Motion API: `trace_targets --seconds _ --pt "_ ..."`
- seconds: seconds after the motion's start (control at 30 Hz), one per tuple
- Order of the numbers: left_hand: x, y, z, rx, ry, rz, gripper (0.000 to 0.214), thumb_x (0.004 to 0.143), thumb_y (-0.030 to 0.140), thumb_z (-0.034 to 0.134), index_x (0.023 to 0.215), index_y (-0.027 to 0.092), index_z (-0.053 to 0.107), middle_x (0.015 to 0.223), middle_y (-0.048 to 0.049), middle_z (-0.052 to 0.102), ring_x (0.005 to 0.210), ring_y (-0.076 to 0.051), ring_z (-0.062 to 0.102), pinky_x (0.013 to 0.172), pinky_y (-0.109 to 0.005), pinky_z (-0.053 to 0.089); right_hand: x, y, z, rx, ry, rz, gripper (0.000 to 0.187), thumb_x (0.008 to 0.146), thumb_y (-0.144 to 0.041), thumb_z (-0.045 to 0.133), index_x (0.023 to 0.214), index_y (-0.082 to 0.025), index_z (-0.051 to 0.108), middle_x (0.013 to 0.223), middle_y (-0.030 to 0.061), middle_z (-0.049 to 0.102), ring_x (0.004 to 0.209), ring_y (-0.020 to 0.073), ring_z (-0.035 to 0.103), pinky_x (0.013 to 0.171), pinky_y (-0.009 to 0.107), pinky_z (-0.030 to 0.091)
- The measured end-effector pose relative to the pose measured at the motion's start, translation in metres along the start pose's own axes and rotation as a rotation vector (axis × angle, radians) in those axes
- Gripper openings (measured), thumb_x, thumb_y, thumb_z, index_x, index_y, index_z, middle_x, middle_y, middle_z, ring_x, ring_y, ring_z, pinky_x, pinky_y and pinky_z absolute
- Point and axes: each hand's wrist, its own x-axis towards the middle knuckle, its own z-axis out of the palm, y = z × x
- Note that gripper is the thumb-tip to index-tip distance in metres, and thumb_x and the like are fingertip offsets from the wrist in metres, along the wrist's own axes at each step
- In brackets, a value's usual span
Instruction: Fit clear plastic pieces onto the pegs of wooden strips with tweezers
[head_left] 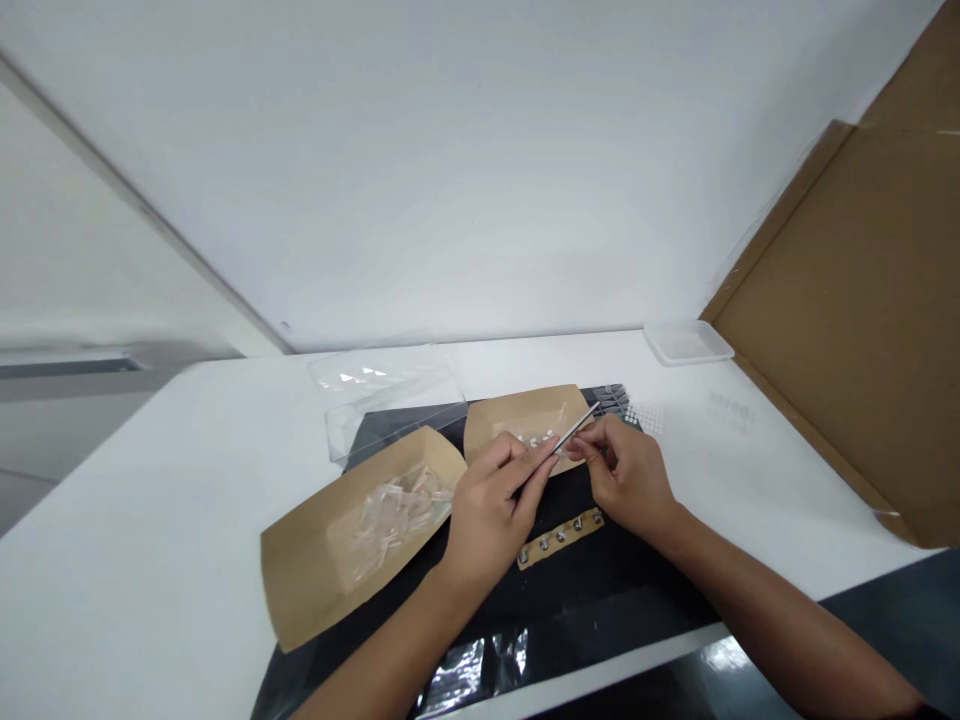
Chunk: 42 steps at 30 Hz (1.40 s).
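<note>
The left hand point(484, 510) pinches a thin strip point(583, 421) between thumb and fingers near its lower end. The strip's long axis runs up from that pinch to a free end between one and two o'clock. The right hand point(628, 472) sits at three o'clock from the pinch, fingertips just beside the strip and nearer its free end; its fingers curl inward, but I cannot tell whether they hold anything.

Counting left to right, with directions from the left pinch: one paper tray point(296, 575) at eight o'clock, its clear plastic pieces point(401, 508) too tangled to count; seemingly two clear cases point(394, 412) at ten; a second paper tray point(491, 412) at eleven, its white bits point(535, 440) partly hidden; one brown strip point(533, 550) at six, bearing five metal pieces point(560, 536); one patch of white dots point(646, 416) at two; one plastic tub point(686, 345) between one and two.
</note>
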Motion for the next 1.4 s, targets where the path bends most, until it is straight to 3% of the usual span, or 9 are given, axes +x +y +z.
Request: trace_targets --seconds 0.27,0.53,0.8,1.1,1.4 --pt "-0.001 0.003 -0.001 0.099 0.029 0.090 0.029 0.100 0.010 0.065 0.126 0.017 0.077 0.078 0.0000 0.055 0.070 -0.012 0.055 0.063 -0.024 0.047 0.000 0.003 0.014 -0.347 0.175 -0.284 0.009 0.102 -0.017 0.055 0.095 -0.022 0.058 0.087 0.0046 0.078 0.070 0.0190 0.074 0.061 0.029 0.049" --pt "0.001 0.001 -0.003 0.132 0.066 0.088 0.025 0.102 0.015 0.063 0.121 0.018 0.079 0.075 0.0004 0.056 0.068 -0.012 0.057 0.063 -0.025 0.049 0.007 0.007 0.018 -0.378 0.166 -0.438 0.013 0.107 -0.020 0.055 0.094 -0.021 0.059 0.087 0.0058 0.078 0.075 0.0172 0.074 0.067 0.028 0.053" --pt "0.000 0.000 -0.001 0.138 0.064 0.075 0.026 0.102 0.018 0.063 0.122 0.020 0.079 0.075 0.0001 0.056 0.067 -0.013 0.056 0.061 -0.026 0.047 0.006 0.012 0.018 -0.324 0.113 -0.435 0.014 0.108 -0.023 0.056 0.096 -0.023 0.062 0.091 0.0084 0.079 0.083 0.0200 0.076 0.074 0.031 0.060" --pt "-0.002 0.000 0.002 0.061 0.040 0.015 0.026 0.102 0.019 0.063 0.124 0.021 0.079 0.076 0.0005 0.054 0.068 -0.013 0.055 0.062 -0.025 0.047 0.009 0.018 0.020 -0.082 0.136 -0.405 0.015 0.108 -0.018 0.052 0.094 -0.023 0.056 0.087 0.0068 0.073 0.079 0.0189 0.072 0.071 0.029 0.058" --pt "0.000 0.004 0.001 -0.066 -0.020 -0.140 0.025 0.103 0.024 0.064 0.121 0.024 0.081 0.069 0.0015 0.058 0.063 -0.013 0.059 0.061 -0.026 0.049 0.012 0.016 0.016 -0.224 0.169 -0.398 0.023 0.106 -0.016 0.050 0.085 -0.025 0.054 0.084 0.0064 0.070 0.076 0.0225 0.064 0.072 0.037 0.048"
